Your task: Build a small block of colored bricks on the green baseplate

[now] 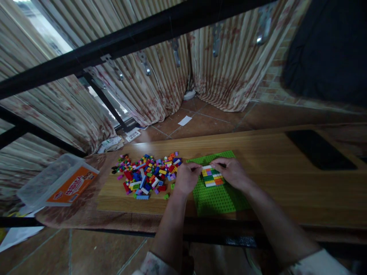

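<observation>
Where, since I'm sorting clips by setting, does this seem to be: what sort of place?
Probably a room in a home, though I can't be certain. Long, striped floral-patterned fabric curtains, a brown tiled floor and multicoloured plastic building bricks on a brown wood-grain tabletop suggest it.

Studded plastic baseplate (216, 200), plastic bricks (149, 175), smooth wood-grained tabletop (266, 172), pleated cloth curtains (226, 70)

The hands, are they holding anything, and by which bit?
I can't tell. The left hand and right hand are at the far edge of the brick patch, but any piece pinched there is too small to see.
</observation>
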Demonstrator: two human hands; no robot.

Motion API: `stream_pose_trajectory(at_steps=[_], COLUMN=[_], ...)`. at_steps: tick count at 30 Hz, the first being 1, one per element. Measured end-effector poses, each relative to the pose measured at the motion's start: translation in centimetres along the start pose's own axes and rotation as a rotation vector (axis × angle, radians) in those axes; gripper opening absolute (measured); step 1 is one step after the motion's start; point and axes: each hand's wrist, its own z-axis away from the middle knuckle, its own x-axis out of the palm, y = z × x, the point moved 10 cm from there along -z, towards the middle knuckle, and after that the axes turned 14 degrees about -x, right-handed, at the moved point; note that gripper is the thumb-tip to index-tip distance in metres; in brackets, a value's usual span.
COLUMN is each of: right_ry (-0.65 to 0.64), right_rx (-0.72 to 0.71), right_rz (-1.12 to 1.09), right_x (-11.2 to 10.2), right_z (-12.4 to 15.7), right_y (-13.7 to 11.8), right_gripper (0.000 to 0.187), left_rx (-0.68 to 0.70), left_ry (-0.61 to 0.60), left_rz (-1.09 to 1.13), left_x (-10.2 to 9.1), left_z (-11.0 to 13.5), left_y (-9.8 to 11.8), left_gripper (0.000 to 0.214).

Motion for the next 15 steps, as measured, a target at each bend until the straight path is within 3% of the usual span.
stream_pose_trajectory(at_steps=[6, 15], right_ry=[-0.012, 0.170], right_rx=[0.024, 0.144], right_rz=[-0.019, -0.143], right_x=[-0.3, -1.4], right_z=[0.2, 0.7], right_y=[0.2, 0.4], right_gripper=[0.037, 0.033], left_rx=[0.015, -0.007], left_ry=[0.013, 0.082], left_rz=[0.001, 0.049], left_x=[0.3, 0.5], left_z=[0.3, 0.3], left_y=[0.0, 0.1], left_gripper=[0.021, 0.031])
